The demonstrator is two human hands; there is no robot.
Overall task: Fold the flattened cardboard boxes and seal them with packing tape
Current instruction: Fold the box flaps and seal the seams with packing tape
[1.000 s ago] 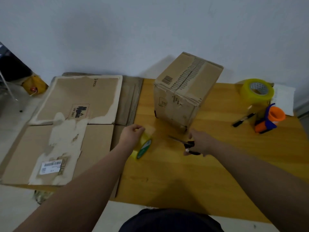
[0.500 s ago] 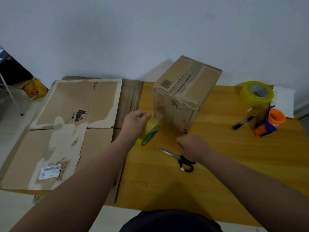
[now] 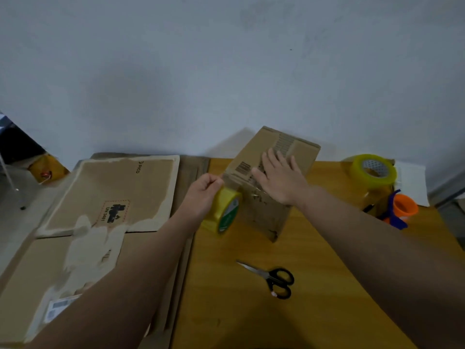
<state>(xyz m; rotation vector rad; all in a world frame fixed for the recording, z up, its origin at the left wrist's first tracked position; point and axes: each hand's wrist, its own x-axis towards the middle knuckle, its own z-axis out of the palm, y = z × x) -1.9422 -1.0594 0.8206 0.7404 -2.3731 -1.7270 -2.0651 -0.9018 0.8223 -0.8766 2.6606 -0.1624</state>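
A folded brown cardboard box [image 3: 302, 157] stands on the wooden table [image 3: 327, 285], one corner turned toward me. My right hand [image 3: 279, 177] lies flat and open on its top, fingers spread over the centre seam. My left hand [image 3: 203, 195] grips a yellow roll of packing tape [image 3: 224, 210] just left of the box's near corner. A clear strip of tape seems to run from the roll onto the box's front face. Flattened cardboard boxes [image 3: 110, 197] lie stacked on the left.
Black-handled scissors [image 3: 274, 278] lie on the table in front of the box. At the right stand a larger roll of clear tape [image 3: 372, 170], an orange and blue tape dispenser [image 3: 400, 207] and a white sheet. A wall rises close behind the table.
My right hand let go of the scissors, which now lie on the table, and moved onto the box top. My left hand lifted the tape roll up to the box.
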